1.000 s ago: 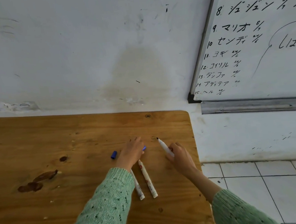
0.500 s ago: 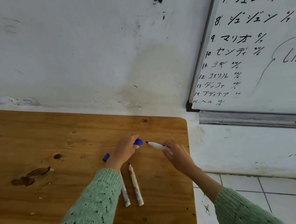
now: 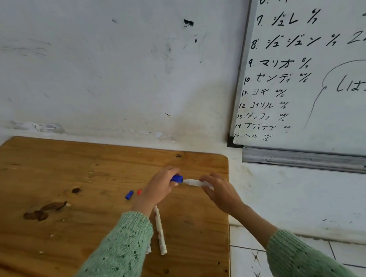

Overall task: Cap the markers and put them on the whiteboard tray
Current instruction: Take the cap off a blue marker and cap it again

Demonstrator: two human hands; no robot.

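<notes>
My left hand (image 3: 158, 189) pinches a blue cap (image 3: 177, 179), which sits over the tip of a white marker (image 3: 194, 182). My right hand (image 3: 220, 193) grips that marker's barrel, and both hands hover just above the wooden table (image 3: 52, 237). A second blue cap (image 3: 129, 194) and a red cap (image 3: 139, 192) lie on the table left of my left hand. One uncapped white marker (image 3: 160, 231) lies beside my left sleeve, and another marker (image 3: 148, 249) is mostly hidden under the sleeve. The grey whiteboard tray (image 3: 315, 160) runs along the board's bottom edge at right.
A whiteboard (image 3: 328, 66) covered in handwriting hangs on the white wall at the right. Dark stains (image 3: 43, 211) mark the table's left part. White floor tiles (image 3: 246, 255) show past the table's right edge.
My left hand lifted the blue cap from the table and brought it to the marker's tip. My right hand turned the marker to point left. A red cap has come into view.
</notes>
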